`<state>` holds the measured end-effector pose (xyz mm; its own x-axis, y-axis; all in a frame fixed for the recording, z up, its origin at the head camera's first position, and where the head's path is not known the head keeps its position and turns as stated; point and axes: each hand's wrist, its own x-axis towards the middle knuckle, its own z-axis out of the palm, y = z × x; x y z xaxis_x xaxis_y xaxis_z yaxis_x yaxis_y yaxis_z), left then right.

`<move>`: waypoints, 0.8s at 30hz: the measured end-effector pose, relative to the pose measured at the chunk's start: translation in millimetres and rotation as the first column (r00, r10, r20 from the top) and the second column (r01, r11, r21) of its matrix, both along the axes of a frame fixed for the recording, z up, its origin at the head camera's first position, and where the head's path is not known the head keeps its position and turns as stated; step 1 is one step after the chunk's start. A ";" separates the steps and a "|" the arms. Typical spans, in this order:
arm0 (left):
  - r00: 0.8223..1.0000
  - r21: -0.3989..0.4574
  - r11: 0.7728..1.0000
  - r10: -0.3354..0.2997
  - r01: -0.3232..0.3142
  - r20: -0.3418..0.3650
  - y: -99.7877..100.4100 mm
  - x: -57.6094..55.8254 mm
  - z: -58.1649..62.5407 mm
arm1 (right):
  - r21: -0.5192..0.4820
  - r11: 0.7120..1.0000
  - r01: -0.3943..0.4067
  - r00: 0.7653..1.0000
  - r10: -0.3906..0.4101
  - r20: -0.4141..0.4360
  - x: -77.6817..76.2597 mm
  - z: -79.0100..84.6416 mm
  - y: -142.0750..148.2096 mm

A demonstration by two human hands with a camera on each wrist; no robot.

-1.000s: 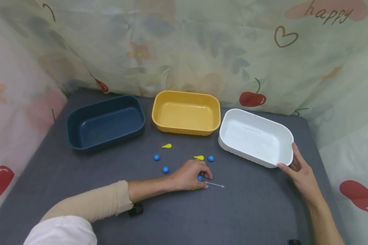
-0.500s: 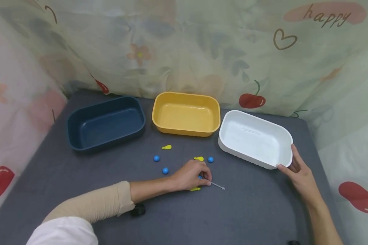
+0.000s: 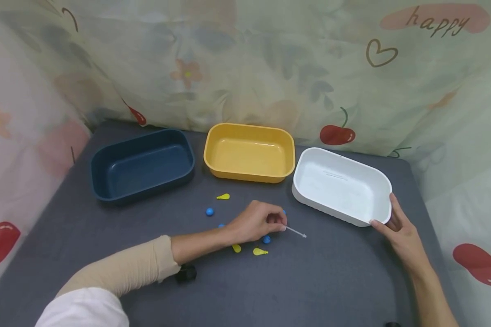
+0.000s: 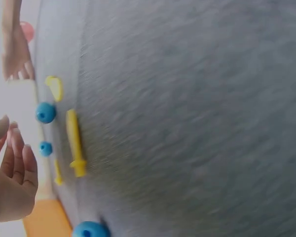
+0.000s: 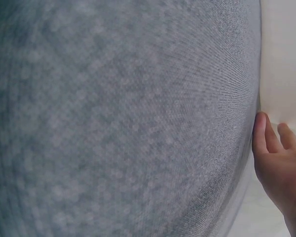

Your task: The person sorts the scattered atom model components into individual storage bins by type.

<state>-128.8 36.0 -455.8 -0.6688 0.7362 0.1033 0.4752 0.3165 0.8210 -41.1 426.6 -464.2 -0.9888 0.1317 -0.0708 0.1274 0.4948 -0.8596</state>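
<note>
My left hand [image 3: 255, 223] pinches one end of a thin whitish plastic stick [image 3: 296, 232] between thumb and fingertips. The stick's free end, with a small knob, points right toward the viewer's side. Just below the hand lie a blue bead [image 3: 266, 240] with a hole and a yellow bulb-shaped piece [image 3: 260, 251]. Another yellow piece [image 3: 237, 248] shows under the wrist, and two blue beads are partly covered by the hand and forearm. At the right, my right hand [image 3: 405, 240] grips the near right corner of a white bin [image 3: 331, 213], thumb at the rim and fingers along the end wall.
A yellow bin [image 3: 249, 175] stands at the back middle and a dark blue bin [image 3: 147, 189] at the back left. A loose blue bead [image 3: 210, 212] and yellow piece [image 3: 223, 196] lie before them. A black object [image 3: 186, 274] sits by the left sleeve.
My left hand has taken hold of the whitish stick and moved it up and slightly right, uncovering a blue bead and yellow pieces. The right hand stays at the white bin.
</note>
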 end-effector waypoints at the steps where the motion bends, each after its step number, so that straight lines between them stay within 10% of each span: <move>1: 1.000 0.003 1.000 0.002 -0.002 -0.005 0.6 -1.7 2.9 | 0.004 1.000 -0.002 1.000 0.002 0.000 0.1 0.3 -0.2; 24: 0.996 0.092 0.994 0.063 -0.058 -0.059 31.6 -31.0 37.1 | -0.037 0.999 0.003 1.000 -0.003 0.000 -1.8 -0.8 2.1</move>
